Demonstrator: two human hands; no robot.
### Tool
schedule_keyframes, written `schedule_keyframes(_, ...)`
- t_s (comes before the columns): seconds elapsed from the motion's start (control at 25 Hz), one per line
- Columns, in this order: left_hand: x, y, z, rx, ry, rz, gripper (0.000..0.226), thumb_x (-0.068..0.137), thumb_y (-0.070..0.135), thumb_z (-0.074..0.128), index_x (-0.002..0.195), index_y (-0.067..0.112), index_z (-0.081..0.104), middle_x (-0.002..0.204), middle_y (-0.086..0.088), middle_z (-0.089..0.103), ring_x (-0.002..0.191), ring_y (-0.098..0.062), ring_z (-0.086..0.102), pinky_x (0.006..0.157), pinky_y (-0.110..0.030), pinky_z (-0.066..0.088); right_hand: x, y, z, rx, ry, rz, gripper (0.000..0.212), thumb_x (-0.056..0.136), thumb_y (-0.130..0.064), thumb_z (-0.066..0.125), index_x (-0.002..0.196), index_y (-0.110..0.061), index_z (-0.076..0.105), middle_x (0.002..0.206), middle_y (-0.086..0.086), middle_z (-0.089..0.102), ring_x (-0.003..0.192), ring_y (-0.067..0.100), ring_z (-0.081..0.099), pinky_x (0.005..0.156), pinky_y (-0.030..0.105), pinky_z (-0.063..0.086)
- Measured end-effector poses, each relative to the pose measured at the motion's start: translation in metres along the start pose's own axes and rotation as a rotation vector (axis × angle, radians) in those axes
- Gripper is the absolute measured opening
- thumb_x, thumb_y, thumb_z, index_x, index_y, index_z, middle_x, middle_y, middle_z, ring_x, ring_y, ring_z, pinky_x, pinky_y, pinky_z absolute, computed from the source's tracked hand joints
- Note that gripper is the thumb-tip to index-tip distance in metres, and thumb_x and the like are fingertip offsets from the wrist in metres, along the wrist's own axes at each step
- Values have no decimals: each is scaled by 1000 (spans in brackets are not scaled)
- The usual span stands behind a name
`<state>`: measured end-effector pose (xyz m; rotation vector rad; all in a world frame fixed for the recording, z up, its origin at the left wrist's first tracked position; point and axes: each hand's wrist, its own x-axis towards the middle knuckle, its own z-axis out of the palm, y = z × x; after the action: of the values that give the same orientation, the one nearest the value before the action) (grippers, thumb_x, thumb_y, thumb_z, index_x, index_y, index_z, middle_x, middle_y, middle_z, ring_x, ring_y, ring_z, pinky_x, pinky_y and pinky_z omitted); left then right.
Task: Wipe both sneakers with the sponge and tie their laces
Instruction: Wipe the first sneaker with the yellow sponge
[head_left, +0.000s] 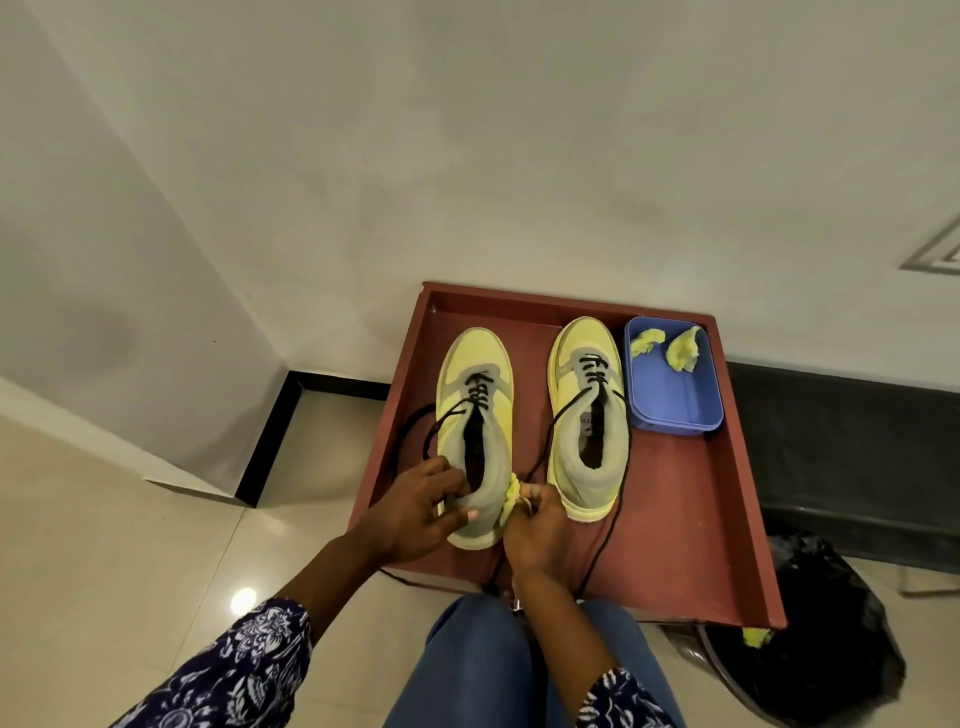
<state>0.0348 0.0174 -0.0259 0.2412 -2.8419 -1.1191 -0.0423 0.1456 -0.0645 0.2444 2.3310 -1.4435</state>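
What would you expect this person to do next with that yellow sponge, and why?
Probably drag the sponge along the side of the left sneaker. The right hand pinches it against the heel, the left hand grips that heel to steady it, and the laces on both sneakers lie untied, so tying likely comes later.

Red tray on pale tiled floor, far edge against the wall. On the tray: two yellow sneakers side by side, toes toward the wall, black laces loose and trailing over the near rim; just right of them, in the far right corner, a blue tub with yellow sponge scraps. On the floor, right of the tray, a black bag.
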Motion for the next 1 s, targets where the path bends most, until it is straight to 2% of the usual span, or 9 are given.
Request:
schedule_keyframes(0.08,-5,-2,2,10,-23,15,45,80,48,52,91,6,65,89,-5,58,79,-17,56,68,-34,53,4,-6,3,24,-29,24,20,82,5,51,85,-12,60,88,5,64,88,25,60,77,31,48)
schedule_keyframes(0.2,-7,-4,5,9,-16,48,39,81,43,54,88,7,66,86,-5,57,77,-14,54,65,-29,50,11,-18,3,30,-14,21,21,83,5,51,94,-7,65,95,7,66,89,22,60,79,28,45)
schedule_keyframes(0.36,-8,-2,9,-33,18,51,28,79,34,58,84,7,64,82,2,50,75,-8,47,63,-21,44,27,-48,4,8,-88,-148,28,87,1,51,111,-6,65,115,10,66,108,24,60,94,30,46)
schedule_keyframes(0.52,-9,3,13,-64,41,24,26,77,31,59,83,6,62,83,6,45,74,-3,43,64,-7,34,31,-56,-2,-204,-167,-310,35,86,5,46,114,-6,65,118,10,65,111,24,59,86,18,39)
schedule_keyframes(0.72,-9,6,22,-68,103,-49,33,74,35,53,85,5,62,81,3,48,74,-7,45,63,-10,37,6,-23,-18,-172,-174,-321,34,83,9,48,109,-3,66,112,10,67,106,22,61,84,15,38)
schedule_keyframes(0.88,-10,11,23,-71,112,-125,42,72,39,53,91,4,64,88,-6,56,78,-16,55,68,-30,51,-20,-5,-26,-70,-189,-276,29,81,8,53,101,-5,68,98,3,68,90,14,60,69,2,39)
schedule_keyframes(1.0,-11,21,20,-74,105,-190,51,68,45,49,91,2,64,87,-4,55,79,-18,56,69,-26,48,-29,-2,-30,-37,-218,-230,26,82,6,55,98,-7,69,92,-1,67,86,12,61,66,-2,40)
